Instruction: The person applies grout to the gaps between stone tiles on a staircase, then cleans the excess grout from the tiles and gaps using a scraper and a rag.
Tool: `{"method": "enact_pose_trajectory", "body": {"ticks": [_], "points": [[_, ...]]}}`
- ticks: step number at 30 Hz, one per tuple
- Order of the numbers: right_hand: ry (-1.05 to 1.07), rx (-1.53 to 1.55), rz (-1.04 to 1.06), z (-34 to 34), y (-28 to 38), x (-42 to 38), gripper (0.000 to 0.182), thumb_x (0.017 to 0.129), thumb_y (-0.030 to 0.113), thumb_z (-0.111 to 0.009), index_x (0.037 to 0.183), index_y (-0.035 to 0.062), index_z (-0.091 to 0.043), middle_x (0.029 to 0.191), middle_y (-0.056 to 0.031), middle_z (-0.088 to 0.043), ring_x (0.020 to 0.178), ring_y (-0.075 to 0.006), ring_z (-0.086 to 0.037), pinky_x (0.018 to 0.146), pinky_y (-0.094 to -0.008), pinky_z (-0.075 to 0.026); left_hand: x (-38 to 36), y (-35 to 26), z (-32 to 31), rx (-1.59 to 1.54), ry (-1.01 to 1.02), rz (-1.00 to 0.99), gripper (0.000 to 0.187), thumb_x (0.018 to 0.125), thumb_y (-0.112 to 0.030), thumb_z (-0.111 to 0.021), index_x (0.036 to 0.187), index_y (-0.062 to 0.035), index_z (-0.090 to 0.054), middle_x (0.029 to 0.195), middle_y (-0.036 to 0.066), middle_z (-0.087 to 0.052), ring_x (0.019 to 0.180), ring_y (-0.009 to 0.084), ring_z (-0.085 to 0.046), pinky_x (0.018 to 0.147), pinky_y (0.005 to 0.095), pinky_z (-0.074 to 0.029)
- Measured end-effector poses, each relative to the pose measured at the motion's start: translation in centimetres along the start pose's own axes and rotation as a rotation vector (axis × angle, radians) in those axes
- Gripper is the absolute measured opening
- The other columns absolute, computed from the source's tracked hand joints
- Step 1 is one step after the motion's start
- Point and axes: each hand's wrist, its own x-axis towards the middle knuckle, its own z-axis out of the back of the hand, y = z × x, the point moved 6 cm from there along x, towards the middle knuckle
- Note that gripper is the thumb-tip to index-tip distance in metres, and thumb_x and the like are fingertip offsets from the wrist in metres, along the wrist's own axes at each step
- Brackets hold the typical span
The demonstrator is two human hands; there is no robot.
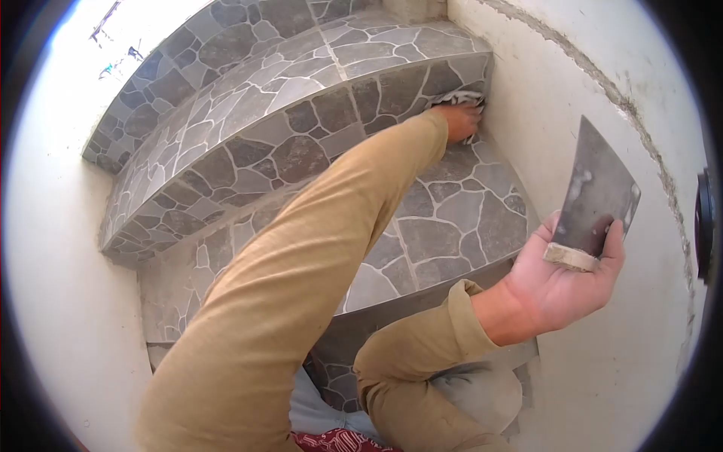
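My left hand point(459, 123) is stretched far forward, its fingers closed on a crumpled whitish rag point(458, 98). The rag is pressed into the corner where the stair riser point(320, 117) meets the right-hand wall. Much of it is hidden under my fingers. My right hand point(557, 297) is raised near the wall, palm up. Between its thumb and fingers it grips a scraper point(599, 188) with a broad grey metal blade and a short wooden edge at its base. Pale smears mark the blade, which points upward.
Curved steps with a stone-pattern tile surface point(433, 233) rise ahead of me. A white wall point(520, 98) with a rough crack bounds them on the right, and another pale wall point(68, 248) stands at left. A dark round object point(704, 226) shows at the far right edge.
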Motion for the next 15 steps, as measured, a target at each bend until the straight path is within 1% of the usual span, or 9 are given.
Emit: {"method": "enact_pose_trajectory", "body": {"ticks": [2, 3, 7, 9, 11, 12, 13, 14, 15], "points": [[0.045, -0.293, 0.237, 0.3, 1.1, 0.5, 0.022, 0.092, 0.008, -0.062, 0.108, -0.0052, -0.056, 0.096, -0.0116, -0.060, 0.082, -0.0223, -0.057, 0.066, -0.0350, -0.047, -1.6, -2.4, -3.0, -0.391, -0.003, 0.115, 0.040, 0.089, -0.013, -0.053, 0.127, -0.0044, -0.060, 0.134, 0.016, -0.059, 0.136, 0.0326, -0.049, 0.118, 0.0422, -0.036], [0.054, -0.403, 0.314, 0.8, 1.6, 0.7, 0.021, 0.092, 0.008, -0.061, 0.107, -0.0052, -0.055, 0.095, -0.0118, -0.060, 0.078, -0.0218, -0.056, 0.062, -0.0340, -0.045, -2.2, -2.9, -4.9, -0.429, 0.003, 0.114, 0.054, 0.086, -0.005, -0.055, 0.140, -0.0103, -0.052, 0.143, 0.016, -0.054, 0.139, 0.0353, -0.046, 0.118, 0.0430, -0.036], [0.589, 0.111, -0.233, 2.0, -1.5, 5.1, 0.023, 0.093, 0.008, -0.061, 0.109, -0.0081, -0.058, 0.105, -0.0152, -0.061, 0.088, -0.0249, -0.061, 0.071, -0.0374, -0.052, -12.7, -3.7, -2.1, -0.704, 0.151, 0.254, 0.081, 0.078, 0.012, -0.055, 0.152, -0.0176, -0.040, 0.155, 0.013, -0.044, 0.142, 0.0388, -0.040, 0.120, 0.0431, -0.035], [0.685, 0.280, -0.419, 1.9, -3.4, 4.3, 0.024, 0.093, 0.008, -0.061, 0.110, -0.0089, -0.059, 0.107, -0.0161, -0.061, 0.091, -0.0257, -0.062, 0.073, -0.0382, -0.053, -22.6, -4.8, -0.3, -0.957, 0.292, 0.487, 0.077, 0.083, 0.010, -0.054, 0.153, -0.0188, -0.040, 0.156, 0.013, -0.042, 0.143, 0.0377, -0.040, 0.120, 0.0422, -0.034], [0.649, 0.287, -0.484, 1.3, -4.8, 3.6, 0.022, 0.092, 0.007, -0.060, 0.108, -0.0093, -0.059, 0.104, -0.0151, -0.062, 0.090, -0.0253, -0.062, 0.072, -0.0373, -0.053, -35.2, -7.2, 2.0, -1.211, 0.358, 0.890, 0.079, 0.085, 0.011, -0.054, 0.155, -0.0231, -0.038, 0.158, 0.013, -0.041, 0.144, 0.0338, -0.039, 0.118, 0.0421, -0.036], [0.633, 0.295, -0.501, 0.8, -5.3, 3.1, 0.022, 0.092, 0.006, -0.060, 0.107, -0.0095, -0.059, 0.103, -0.0148, -0.063, 0.089, -0.0252, -0.062, 0.072, -0.0370, -0.053, -42.0, -8.0, 4.3, -1.054, 0.389, 0.796, 0.085, 0.082, 0.010, -0.057, 0.156, -0.0256, -0.035, 0.159, 0.012, -0.039, 0.143, 0.0334, -0.042, 0.117, 0.0431, -0.037], [0.398, 0.149, -0.381, 1.1, -5.5, 2.3, 0.022, 0.092, 0.006, -0.061, 0.107, -0.0097, -0.059, 0.103, -0.0144, -0.063, 0.091, -0.0247, -0.062, 0.075, -0.0377, -0.054, -48.9, -8.9, 6.5, -0.892, 0.409, 0.707, 0.091, 0.078, 0.008, -0.059, 0.157, -0.0280, -0.033, 0.160, 0.012, -0.038, 0.141, 0.0330, -0.044, 0.115, 0.0440, -0.039], [0.281, 0.086, -0.325, 1.4, -5.4, 2.0, 0.021, 0.092, 0.006, -0.061, 0.106, -0.0099, -0.060, 0.102, -0.0142, -0.063, 0.093, -0.0245, -0.062, 0.076, -0.0381, -0.054, -54.6, -9.1, 8.9, -0.805, 0.625, 0.777, 0.094, 0.076, 0.003, -0.060, 0.158, -0.0319, -0.029, 0.154, 0.017, -0.045, 0.131, 0.0356, -0.054, 0.109, 0.0451, -0.045], [0.163, 0.016, -0.275, 1.7, -5.3, 1.7, 0.021, 0.091, 0.006, -0.061, 0.106, -0.0100, -0.060, 0.102, -0.0141, -0.063, 0.094, -0.0243, -0.062, 0.077, -0.0385, -0.054, -57.5, -8.7, 13.0, -0.711, 0.978, 0.876, 0.088, 0.075, 0.003, -0.060, 0.154, -0.0292, -0.039, 0.142, 0.018, -0.056, 0.120, 0.0386, -0.061, 0.102, 0.0459, -0.049]]}}
